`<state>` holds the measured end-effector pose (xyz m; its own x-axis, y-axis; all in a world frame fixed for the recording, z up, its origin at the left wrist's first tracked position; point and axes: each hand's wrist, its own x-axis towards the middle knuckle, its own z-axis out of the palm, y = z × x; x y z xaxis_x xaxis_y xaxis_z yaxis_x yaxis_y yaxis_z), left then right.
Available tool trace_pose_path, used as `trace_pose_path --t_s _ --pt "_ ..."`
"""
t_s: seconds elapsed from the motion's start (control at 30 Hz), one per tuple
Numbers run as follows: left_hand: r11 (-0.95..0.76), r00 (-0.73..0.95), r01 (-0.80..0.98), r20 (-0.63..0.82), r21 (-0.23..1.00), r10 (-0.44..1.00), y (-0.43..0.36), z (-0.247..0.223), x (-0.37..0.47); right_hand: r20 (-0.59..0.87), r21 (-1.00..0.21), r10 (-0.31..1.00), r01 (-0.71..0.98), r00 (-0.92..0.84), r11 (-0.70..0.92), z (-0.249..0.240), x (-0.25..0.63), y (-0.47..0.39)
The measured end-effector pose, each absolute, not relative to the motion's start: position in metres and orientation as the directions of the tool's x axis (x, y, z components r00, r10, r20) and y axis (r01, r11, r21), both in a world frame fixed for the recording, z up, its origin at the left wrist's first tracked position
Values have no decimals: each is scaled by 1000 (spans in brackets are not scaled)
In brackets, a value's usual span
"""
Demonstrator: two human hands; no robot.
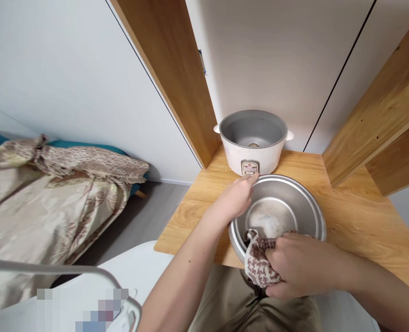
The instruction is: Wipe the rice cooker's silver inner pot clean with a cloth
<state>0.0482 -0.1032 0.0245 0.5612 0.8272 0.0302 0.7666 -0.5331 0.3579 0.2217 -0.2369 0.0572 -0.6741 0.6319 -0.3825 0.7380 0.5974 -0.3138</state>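
A round metal pot (304, 203) lies with its hollow side up on the wooden table (349, 221). My left hand (237, 196) is closed on the pot's far left rim, right in front of the rice cooker's switch panel. My right hand (294, 263) grips a brown and white patterned cloth (259, 265) at the pot's near rim, and part of the cloth hangs over the edge. Behind the pot stands a white rice cooker body (234, 154), lidless, with its grey inside showing.
Wooden posts (173, 78) rise at the table's back left and right against a white wall (259, 60). A bed with a patterned cover (69, 198) is at the left. A white surface (138, 258) with a curved white bar (52, 269) lies at the lower left.
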Motion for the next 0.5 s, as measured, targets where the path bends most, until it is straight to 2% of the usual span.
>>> trace_pose_path --t_s 0.07,0.13,0.33,0.5 --pt "-533 561 767 29 357 827 -103 25 48 -375 -248 659 756 -652 606 58 220 -240" --pt "-531 559 770 26 355 829 -103 25 48 -372 -234 666 760 -647 607 59 221 -241" --pt "-540 570 759 28 363 821 -102 25 48 -424 -355 581 718 -695 599 59 225 -233" --pt "-546 573 751 45 372 818 -102 25 47 -379 -222 645 742 -664 633 59 222 -242"
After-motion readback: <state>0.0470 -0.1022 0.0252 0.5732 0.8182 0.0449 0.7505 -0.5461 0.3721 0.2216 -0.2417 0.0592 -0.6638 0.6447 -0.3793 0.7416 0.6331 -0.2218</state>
